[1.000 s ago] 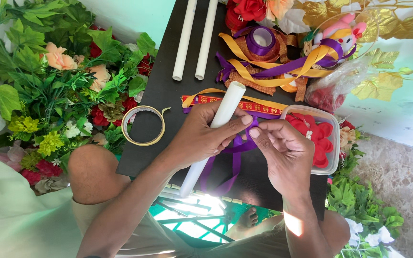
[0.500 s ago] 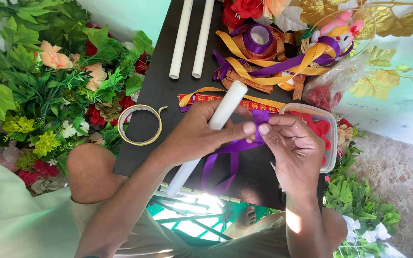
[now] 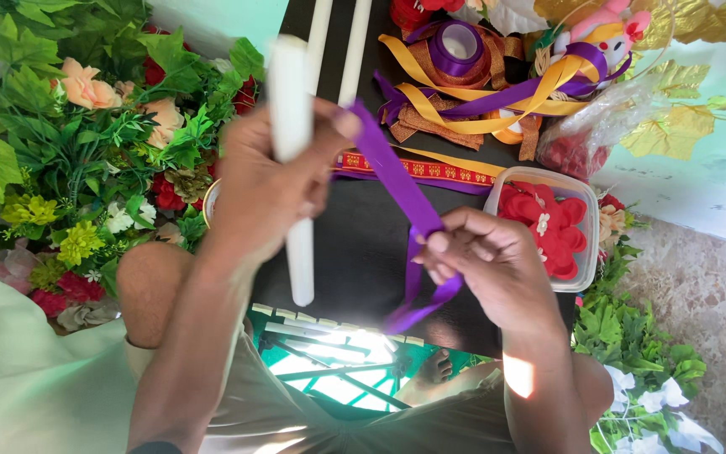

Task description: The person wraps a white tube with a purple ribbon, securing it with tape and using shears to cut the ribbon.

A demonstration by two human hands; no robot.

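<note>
My left hand (image 3: 266, 181) grips a white plastic pipe (image 3: 291, 101) held nearly upright above a black table (image 3: 363, 244), with the thumb pinning one end of a purple ribbon (image 3: 392, 172) against it. The ribbon runs down to the right into my right hand (image 3: 485, 261), which pinches it; a loose tail (image 3: 418, 307) hangs below the fingers. Both hands are lifted above the table, with my knees below them.
Two more white pipes (image 3: 338, 42) lie at the table's far edge. Beside them are a purple ribbon spool (image 3: 457, 46), tangled gold and purple ribbons (image 3: 481, 101), and a red patterned trim (image 3: 430, 168). A clear box of red flowers (image 3: 548, 223) sits right. Artificial foliage (image 3: 86, 126) fills the left.
The left hand raised the pipe from a slant on the table to nearly upright and leftward. The ribbon is now stretched taut between pipe and right hand. The tape ring is hidden.
</note>
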